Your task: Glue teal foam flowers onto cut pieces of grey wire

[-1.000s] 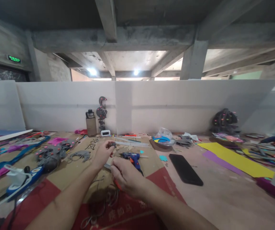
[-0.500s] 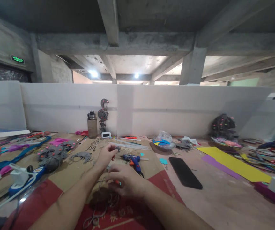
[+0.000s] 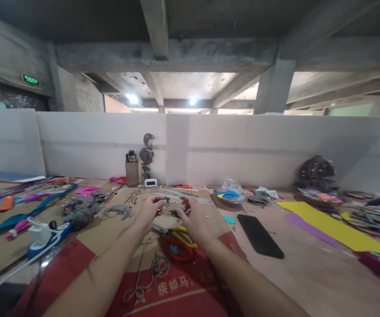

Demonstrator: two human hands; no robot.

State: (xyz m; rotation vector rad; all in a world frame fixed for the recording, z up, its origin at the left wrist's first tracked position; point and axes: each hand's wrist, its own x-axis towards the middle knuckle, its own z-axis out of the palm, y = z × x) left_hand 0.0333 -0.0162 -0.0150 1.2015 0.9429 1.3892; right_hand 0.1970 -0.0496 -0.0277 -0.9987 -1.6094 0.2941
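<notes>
My left hand (image 3: 149,212) is closed in a pinch at the middle of the work area. A small dark grey piece (image 3: 166,199) shows at its fingertips; its kind is too small to tell. Facing it, my right hand (image 3: 195,220) has its fingers bent together near the same piece, and whatever they grip is hidden. Below the hands lie scissors (image 3: 178,253) with red and yellow handles. Grey cord (image 3: 160,266) is loosely tangled on the red part of the cardboard (image 3: 176,304). The blue glue gun is mostly hidden behind my right hand.
A black phone (image 3: 260,236) lies to the right, near yellow sheets (image 3: 329,224). At left are a power strip (image 3: 49,240) and grey pieces with pink dots (image 3: 82,207). A bottle (image 3: 132,169), a small white clock (image 3: 150,182) and a bowl (image 3: 231,200) stand farther back.
My right hand has moved up and right, away from the scissors and cord, and now meets the left hand. The scissors have come into view. The whole view has shifted slightly.
</notes>
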